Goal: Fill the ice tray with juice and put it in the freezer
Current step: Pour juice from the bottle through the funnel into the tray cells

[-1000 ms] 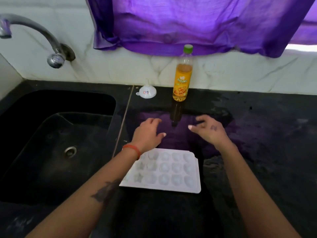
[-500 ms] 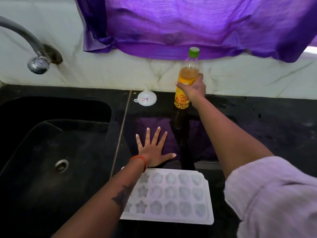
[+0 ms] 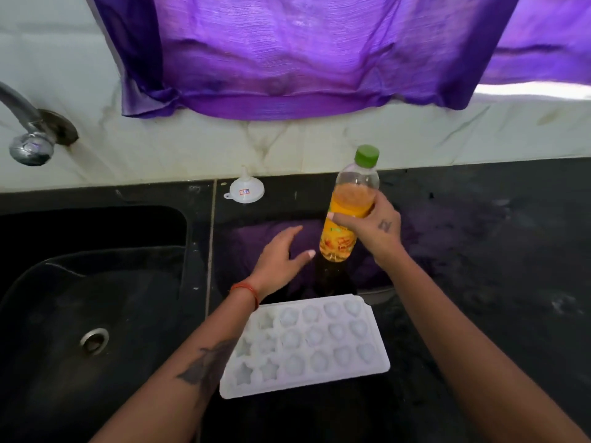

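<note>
A white ice tray (image 3: 307, 346) with star and heart moulds lies on the black counter in front of me, its cells dry. My right hand (image 3: 375, 230) grips a juice bottle (image 3: 348, 206) with orange juice and a green cap, held upright just above the counter beyond the tray. My left hand (image 3: 281, 255) hovers open beside the bottle's base, fingers relaxed, thumb close to the bottle but apart from it.
A small white funnel (image 3: 246, 190) sits upside down against the back wall. A black sink (image 3: 96, 298) with a drain fills the left side, with a metal tap (image 3: 28, 135) above it. A purple curtain (image 3: 303, 52) hangs over the wall.
My right hand took the bottle from the back wall and brought it nearer, above the counter behind the tray. My left hand lifted off the counter and moved toward the bottle.
</note>
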`<state>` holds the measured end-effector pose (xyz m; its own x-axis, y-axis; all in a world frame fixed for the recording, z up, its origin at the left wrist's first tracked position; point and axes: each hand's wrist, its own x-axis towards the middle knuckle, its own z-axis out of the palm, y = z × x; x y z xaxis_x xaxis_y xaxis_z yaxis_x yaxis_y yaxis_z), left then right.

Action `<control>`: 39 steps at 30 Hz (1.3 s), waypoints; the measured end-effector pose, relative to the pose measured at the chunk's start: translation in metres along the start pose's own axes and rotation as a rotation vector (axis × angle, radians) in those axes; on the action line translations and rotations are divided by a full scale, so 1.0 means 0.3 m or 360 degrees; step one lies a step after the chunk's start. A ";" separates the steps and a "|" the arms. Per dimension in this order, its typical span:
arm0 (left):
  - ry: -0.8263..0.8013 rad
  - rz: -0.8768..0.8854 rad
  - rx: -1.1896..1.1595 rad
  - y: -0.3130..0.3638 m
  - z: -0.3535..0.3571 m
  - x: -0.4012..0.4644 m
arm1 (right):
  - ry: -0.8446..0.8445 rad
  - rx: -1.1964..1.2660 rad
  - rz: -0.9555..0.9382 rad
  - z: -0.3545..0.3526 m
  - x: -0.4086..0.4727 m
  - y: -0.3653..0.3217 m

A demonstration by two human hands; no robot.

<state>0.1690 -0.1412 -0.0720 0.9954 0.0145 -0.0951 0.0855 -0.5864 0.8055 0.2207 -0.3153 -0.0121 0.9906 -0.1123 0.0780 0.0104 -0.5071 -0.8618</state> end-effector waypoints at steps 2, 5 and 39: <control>0.0068 0.0137 -0.0315 0.073 -0.010 -0.016 | 0.0026 -0.0009 0.0021 -0.024 -0.067 0.023; 0.0075 0.0230 -0.0496 0.175 -0.003 -0.039 | 0.0033 0.0019 -0.0005 -0.043 -0.134 0.039; 0.0438 0.0342 -0.0262 0.399 0.100 -0.020 | -0.1022 -0.1275 -0.1031 -0.350 0.101 -0.342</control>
<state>0.1718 -0.2358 0.0076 0.9640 0.1352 0.2288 -0.1429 -0.4622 0.8752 0.2355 -0.3563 0.1313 0.7227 0.6867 -0.0789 0.6665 -0.7225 -0.1835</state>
